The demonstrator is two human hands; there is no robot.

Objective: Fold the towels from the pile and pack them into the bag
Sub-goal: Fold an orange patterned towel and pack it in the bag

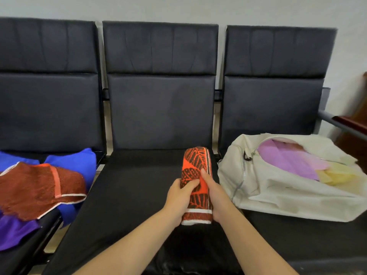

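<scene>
Three seats in a row, backs to the wall [178, 8]. Pile [39, 191] lay on the left seat [49, 108], reaching that seat's right edge. Bag [278, 197] lay on the right seat [297, 247], mouth open upward, packed towels [294, 161] inside. Folded towel [195, 171] was over the right side of the middle seat [129, 195], just left of the bag. Left hand [179, 197] gripped its left edge, right hand [215, 197] its right edge. Towel-to-seat contact couldn't be told.

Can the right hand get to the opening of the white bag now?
Probably yes: the white bag lies beside the right hand, unzipped, with nothing between; the hand holds the folded towel.
</scene>
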